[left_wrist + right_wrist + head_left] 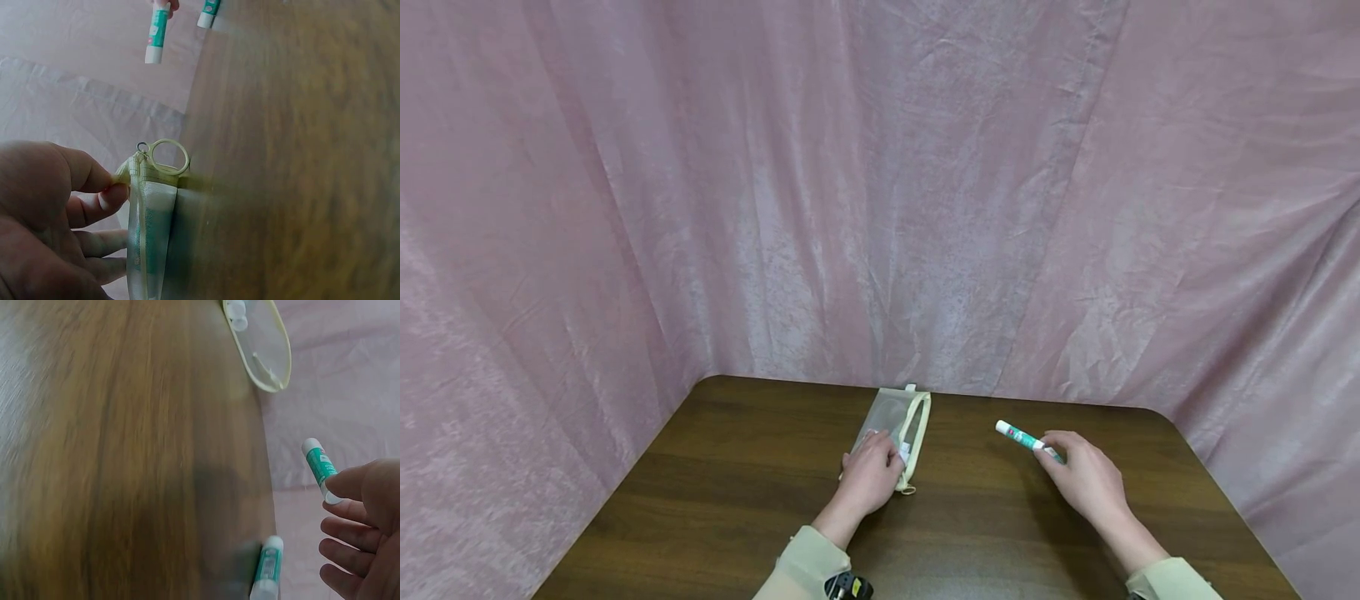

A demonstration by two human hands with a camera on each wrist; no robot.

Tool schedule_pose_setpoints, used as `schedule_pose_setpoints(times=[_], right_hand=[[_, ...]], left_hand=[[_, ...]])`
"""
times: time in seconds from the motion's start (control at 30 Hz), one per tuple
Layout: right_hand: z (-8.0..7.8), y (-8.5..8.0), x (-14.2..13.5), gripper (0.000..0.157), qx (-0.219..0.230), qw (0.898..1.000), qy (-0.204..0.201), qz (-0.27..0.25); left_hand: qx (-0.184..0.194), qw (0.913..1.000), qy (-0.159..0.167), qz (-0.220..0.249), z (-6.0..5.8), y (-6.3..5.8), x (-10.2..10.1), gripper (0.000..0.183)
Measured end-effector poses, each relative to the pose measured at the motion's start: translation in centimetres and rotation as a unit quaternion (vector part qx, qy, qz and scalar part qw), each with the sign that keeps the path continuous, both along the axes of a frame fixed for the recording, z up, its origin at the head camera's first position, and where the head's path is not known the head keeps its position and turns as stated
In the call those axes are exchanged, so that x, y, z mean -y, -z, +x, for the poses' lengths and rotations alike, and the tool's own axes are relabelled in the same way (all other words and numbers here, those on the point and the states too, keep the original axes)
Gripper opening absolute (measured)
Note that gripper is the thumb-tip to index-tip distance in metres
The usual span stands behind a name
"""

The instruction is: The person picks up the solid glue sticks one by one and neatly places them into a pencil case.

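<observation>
My left hand (871,477) pinches the near edge of a pale mesh zip pouch (889,407) with a cream zipper band. In the left wrist view, thumb and forefinger grip its corner beside the ring-shaped zipper pull (186,156). Through the mesh shows a green-and-white glue stick (161,215). The pouch's mouth gapes in the right wrist view, white ends (237,315) visible inside. Above the table, my right hand (1086,477) pinches a glue stick (320,464) between thumb and forefinger, white cap pointing toward the pouch. A second glue stick (269,569) lies on the table below that hand.
The brown wooden table (737,475) has rounded back corners. Pink curtains (880,208) hang right behind its back edge and along both sides. A black device (848,586) is strapped at the left wrist, by the light sleeve (808,562).
</observation>
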State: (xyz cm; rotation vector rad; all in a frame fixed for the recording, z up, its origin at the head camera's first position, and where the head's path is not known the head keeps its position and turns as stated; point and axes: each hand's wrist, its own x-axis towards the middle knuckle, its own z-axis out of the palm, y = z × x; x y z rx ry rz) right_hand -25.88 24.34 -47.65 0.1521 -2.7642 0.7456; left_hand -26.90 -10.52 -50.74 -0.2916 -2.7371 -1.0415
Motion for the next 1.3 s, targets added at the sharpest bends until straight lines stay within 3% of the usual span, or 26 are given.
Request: schedule_pose_setpoints(times=[0.2,0.47,1.03,1.1,1.3], right_hand=[[-0.3,-0.2,1.4,0.036,-0.010,1.000,-0.006,0.000],[-0.6,0.1,2.8,0.021,-0.022,1.000,-0.013,-0.003],[-2.1,0.9,5.9,0.014,-0.024,0.999,-0.032,0.005],[-2.3,1.1,6.3,0.014,-0.025,0.999,-0.037,0.006],[-2.9,1.7,7.4,0.010,-0.022,0.999,-0.045,0.010]], left_hand=[[0.002,1.0000,0.000,-0.001,0.0,0.1,0.0,0.023],[0.000,1.0000,0.003,-0.001,0.1,0.0,0.1,0.022],[-0.010,0.9999,0.002,0.004,0.3,0.0,0.1,0.022],[-0.019,0.9998,0.000,0.011,0.0,0.5,0.1,0.022],[-0.041,0.9986,-0.019,0.026,-1.9,3.8,0.1,0.024]])
